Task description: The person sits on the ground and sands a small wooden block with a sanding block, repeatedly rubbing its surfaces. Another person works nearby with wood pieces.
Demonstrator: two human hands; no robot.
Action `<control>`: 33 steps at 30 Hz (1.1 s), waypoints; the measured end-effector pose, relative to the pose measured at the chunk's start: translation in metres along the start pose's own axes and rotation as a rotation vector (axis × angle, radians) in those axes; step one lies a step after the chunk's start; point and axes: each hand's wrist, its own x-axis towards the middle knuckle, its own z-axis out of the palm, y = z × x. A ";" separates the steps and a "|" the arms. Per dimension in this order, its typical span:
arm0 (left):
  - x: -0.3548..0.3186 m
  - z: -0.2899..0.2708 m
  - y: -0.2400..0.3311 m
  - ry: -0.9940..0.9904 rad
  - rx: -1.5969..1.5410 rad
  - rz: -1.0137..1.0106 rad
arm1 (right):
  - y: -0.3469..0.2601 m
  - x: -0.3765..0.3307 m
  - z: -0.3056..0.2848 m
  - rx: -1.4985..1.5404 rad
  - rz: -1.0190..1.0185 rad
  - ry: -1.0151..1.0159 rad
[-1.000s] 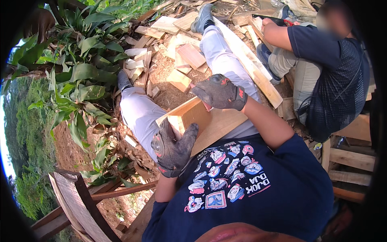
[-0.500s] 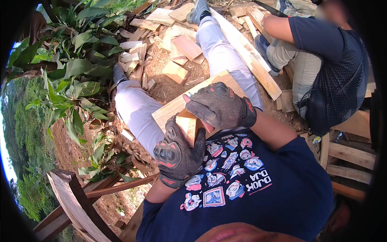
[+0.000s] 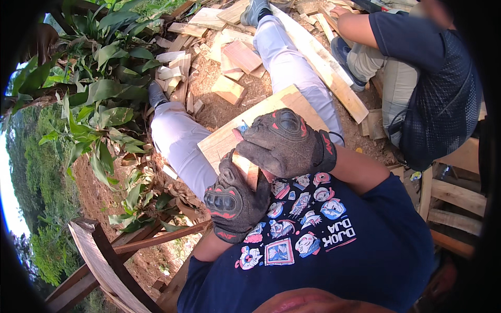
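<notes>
My left hand, in a dark glove with hard knuckle guards, is wrapped round a small light wooden block. Over the block's far end, my right hand, in a matching glove with bare fingertips, has its fingers bent and pressed together. A small blue bit shows at those fingertips; what else they may hold is hidden beneath the glove. Under both hands, a flat wooden board lies across my thighs.
Wooden offcuts litter the sawdust-covered ground between my feet. A long plank lies beside my right leg. At the right sits another person. Leafy plants grow at the left; wooden beams stand near my left elbow.
My right hand has turned and shifted slightly over the block, covering more of it. The blue bit now shows at its fingertips. The board and the left hand have moved slightly in view.
</notes>
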 end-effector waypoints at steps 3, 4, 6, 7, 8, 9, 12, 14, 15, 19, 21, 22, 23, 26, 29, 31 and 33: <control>-0.002 0.000 0.002 -0.019 0.068 -0.079 | 0.020 -0.013 0.029 0.129 0.097 -0.053; -0.001 0.001 0.003 0.001 0.107 -0.085 | 0.034 -0.020 0.045 0.125 0.164 -0.126; -0.001 0.003 0.005 0.035 0.116 -0.089 | 0.052 -0.029 0.061 0.117 0.308 -0.287; -0.002 0.005 0.005 0.051 0.097 -0.086 | 0.051 -0.030 0.062 0.119 0.320 -0.295; -0.001 0.007 0.005 0.067 0.077 -0.083 | 0.049 -0.031 0.062 0.120 0.333 -0.302; 0.001 0.007 0.007 0.072 0.078 -0.079 | 0.047 -0.030 0.060 0.119 0.343 -0.309; 0.001 0.003 0.008 0.077 0.086 -0.038 | 0.008 -0.011 0.024 0.063 0.128 0.017; 0.000 0.001 0.005 0.075 0.088 0.054 | -0.003 -0.001 0.016 0.027 0.076 0.093; 0.000 -0.001 0.008 0.010 0.079 -0.073 | -0.003 0.003 0.017 -0.008 0.057 0.105; 0.007 -0.007 0.014 -0.055 0.045 -0.283 | 0.036 -0.017 0.068 -0.020 0.166 -0.052; 0.005 -0.004 0.010 -0.019 0.033 -0.275 | 0.045 -0.025 0.080 0.019 0.273 -0.153; 0.004 -0.002 0.008 -0.014 0.031 -0.281 | 0.045 -0.025 0.081 -0.008 0.297 -0.186; 0.004 -0.001 0.008 -0.010 0.029 -0.286 | 0.045 -0.024 0.080 -0.035 0.322 -0.219; -0.002 -0.002 0.008 0.032 0.135 -0.164 | 0.028 -0.006 0.050 0.103 0.067 -0.004; -0.007 -0.001 0.008 -0.027 0.141 -0.208 | 0.008 0.012 0.024 0.115 0.043 0.003; -0.003 0.003 0.003 0.008 0.075 -0.176 | 0.019 0.006 0.038 0.062 0.046 0.054; 0.000 0.000 0.004 0.014 0.037 -0.226 | 0.037 -0.003 0.065 0.056 0.053 0.076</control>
